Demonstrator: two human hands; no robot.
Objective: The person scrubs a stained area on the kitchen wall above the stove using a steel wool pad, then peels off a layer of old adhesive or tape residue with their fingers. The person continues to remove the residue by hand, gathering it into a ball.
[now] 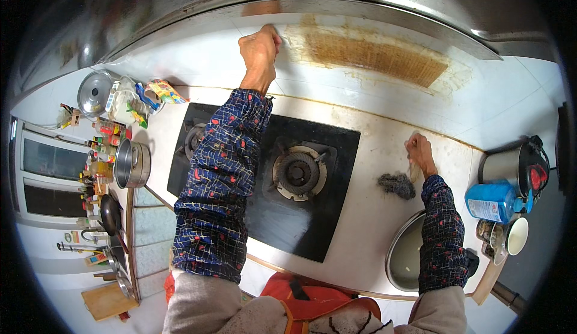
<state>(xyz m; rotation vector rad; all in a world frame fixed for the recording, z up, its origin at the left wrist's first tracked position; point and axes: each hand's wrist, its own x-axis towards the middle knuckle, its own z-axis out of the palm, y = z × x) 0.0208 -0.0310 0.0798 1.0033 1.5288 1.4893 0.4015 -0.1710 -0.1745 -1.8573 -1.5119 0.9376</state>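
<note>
My left hand (260,48) is curled against the white tiled wall (212,50), just under the range hood edge; whether it holds anything cannot be told. Right of it, a brown, grease-stained rectangular patch (374,59) marks the wall. My right hand (419,151) is bent over the white countertop (360,154), near the wall's foot, with something pale beneath it that is unclear. Beside that hand lies a dark grey scouring pad of steel wool (396,185). The black gas hob (288,226) with its round burner (299,174) sits between my arms, the left forearm reaching across it.
A metal basin of cloudy water (405,262) stands by my right forearm. Farther right are a blue detergent bottle (489,202), a steel pot (500,165) and a white bowl (517,236). At left stand a steel pot (131,163), a lid (95,93) and bagged goods (124,102). The range hood (315,5) overhangs.
</note>
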